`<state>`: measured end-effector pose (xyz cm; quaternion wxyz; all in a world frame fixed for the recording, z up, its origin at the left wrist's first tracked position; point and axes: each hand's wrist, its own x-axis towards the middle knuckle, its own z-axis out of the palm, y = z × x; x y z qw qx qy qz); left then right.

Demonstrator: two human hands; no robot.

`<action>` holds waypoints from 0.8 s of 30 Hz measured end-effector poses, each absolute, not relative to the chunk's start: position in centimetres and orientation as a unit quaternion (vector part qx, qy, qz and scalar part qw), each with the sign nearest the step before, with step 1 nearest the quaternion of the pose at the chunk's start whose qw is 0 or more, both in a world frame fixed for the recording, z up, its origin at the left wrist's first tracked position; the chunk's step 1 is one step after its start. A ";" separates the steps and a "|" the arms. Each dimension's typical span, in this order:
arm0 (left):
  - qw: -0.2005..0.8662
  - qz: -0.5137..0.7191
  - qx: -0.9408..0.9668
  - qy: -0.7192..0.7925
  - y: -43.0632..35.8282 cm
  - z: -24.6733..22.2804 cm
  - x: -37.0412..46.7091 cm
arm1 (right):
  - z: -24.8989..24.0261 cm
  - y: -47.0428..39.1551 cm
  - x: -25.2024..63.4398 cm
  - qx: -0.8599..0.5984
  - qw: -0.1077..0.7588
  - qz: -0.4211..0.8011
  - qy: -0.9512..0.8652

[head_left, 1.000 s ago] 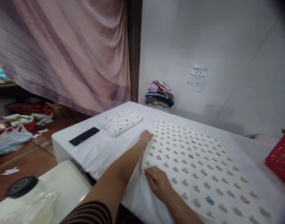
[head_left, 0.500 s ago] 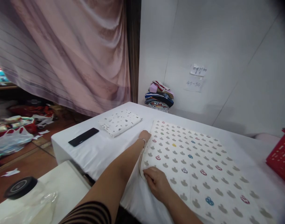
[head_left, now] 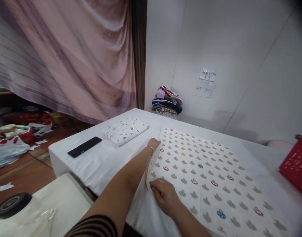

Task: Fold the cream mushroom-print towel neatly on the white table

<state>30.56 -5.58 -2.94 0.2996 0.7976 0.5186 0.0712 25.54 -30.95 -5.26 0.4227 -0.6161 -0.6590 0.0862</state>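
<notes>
A white cloth (head_left: 197, 171) with grey apple-like shapes and a few coloured ones lies spread over the right part of the white-covered table (head_left: 116, 158). My left hand (head_left: 154, 143), with a bracelet at the wrist, is closed at the cloth's left edge, farther back. Nearer to me, my right hand (head_left: 163, 194) is closed on the same edge at its front corner. Between the two hands the edge looks layered and curves outward. Left of my left hand lies a folded white cloth (head_left: 126, 130) with small dark prints, and beside it a flat black object (head_left: 84, 147).
A stack of folded fabrics (head_left: 167, 102) stands beyond the table by the wall. At the right is a red basket (head_left: 296, 166). A white surface at the lower left holds a black round object (head_left: 12, 204) and clear plastic. A pink curtain (head_left: 91, 59) hangs behind.
The view has shifted slightly, so the table items appear a little farther left. Both hands keep their hold on the cloth's edge, with hardly any movement.
</notes>
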 end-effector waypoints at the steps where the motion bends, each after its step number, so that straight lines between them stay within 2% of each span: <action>1: 0.302 0.066 0.796 0.520 -5.4 -2.9 30.6 | -5.2 -31.0 25.5 -0.616 0.424 0.088 -0.658; 24: 0.305 0.071 0.796 0.518 -5.7 -2.1 30.1 | -5.0 -30.9 25.5 -0.625 0.422 0.098 -0.649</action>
